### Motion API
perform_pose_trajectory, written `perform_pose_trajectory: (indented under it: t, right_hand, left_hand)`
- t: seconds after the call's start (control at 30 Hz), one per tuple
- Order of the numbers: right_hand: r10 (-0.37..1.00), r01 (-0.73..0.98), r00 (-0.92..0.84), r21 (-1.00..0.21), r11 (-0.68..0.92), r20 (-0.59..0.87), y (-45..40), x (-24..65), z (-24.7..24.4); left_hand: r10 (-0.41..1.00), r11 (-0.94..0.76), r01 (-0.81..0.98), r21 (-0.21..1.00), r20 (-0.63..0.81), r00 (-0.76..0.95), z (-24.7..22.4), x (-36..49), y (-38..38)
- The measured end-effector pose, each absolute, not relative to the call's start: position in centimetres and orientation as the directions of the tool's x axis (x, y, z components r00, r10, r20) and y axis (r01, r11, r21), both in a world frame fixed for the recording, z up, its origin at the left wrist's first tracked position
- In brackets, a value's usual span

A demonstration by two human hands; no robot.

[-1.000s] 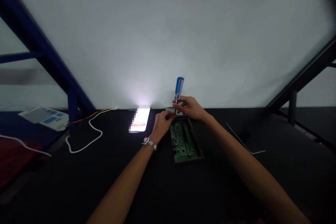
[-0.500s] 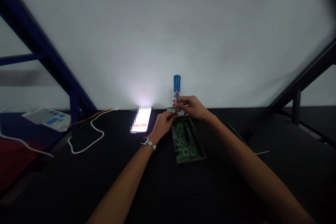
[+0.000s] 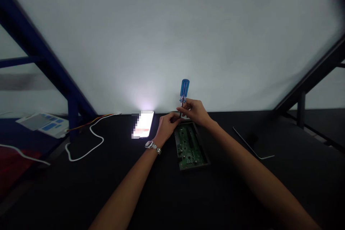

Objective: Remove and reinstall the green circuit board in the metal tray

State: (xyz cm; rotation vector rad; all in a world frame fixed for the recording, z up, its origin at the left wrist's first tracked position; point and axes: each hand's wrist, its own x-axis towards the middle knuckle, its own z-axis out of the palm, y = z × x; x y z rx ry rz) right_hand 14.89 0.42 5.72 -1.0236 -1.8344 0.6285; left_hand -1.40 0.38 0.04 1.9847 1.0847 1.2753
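A screwdriver [image 3: 184, 88] with a blue handle stands nearly upright, its handle leaning slightly right, at the far end of a green circuit board [image 3: 190, 147] in a grey frame. My right hand [image 3: 196, 110] pinches the metal shaft just below the handle. Beside the lower shaft, my left hand [image 3: 167, 125] has its fingers closed at the board's far edge; what they hold, if anything, is hidden. The screwdriver's tip cannot be made out. A watch [image 3: 153, 146] is on my left wrist.
Left of my hands lies a lit phone [image 3: 144, 124] on the black table [image 3: 161, 194]. A white cable [image 3: 101, 138] and printed card [image 3: 45, 124] are farther left. A thin bent rod [image 3: 248, 144] lies right. A pale wall rises behind, between dark slanted beams.
The screwdriver handle has tipped from upright to slightly right. My right fingers have closed in around the shaft. The whole view has shifted a little.
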Motion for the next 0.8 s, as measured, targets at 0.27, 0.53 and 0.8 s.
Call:
perform_pose_trajectory:
  t: [0.27, 0.53, 0.8]
  right_hand:
    - [0.858, 0.433, -0.261, -0.741, 0.513, 0.442, -0.5, 15.6, 4.9]
    - [0.868, 0.375, -0.32, -0.79, 0.484, 0.38, -0.7, 15.1, 5.6]
    - [0.856, 0.349, -0.361, -0.797, 0.493, 0.372, -0.5, 15.5, 6.3]
  left_hand:
    - [0.839, -0.544, 0.319, 0.776, 0.51, 0.19, -0.5, -1.2, -0.4]
    - [0.829, -0.559, 0.341, 0.756, 0.517, 0.213, -0.6, -1.2, -0.3]
    - [0.814, -0.576, 0.31, 0.756, 0.496, 0.302, -0.7, -1.8, -0.1]
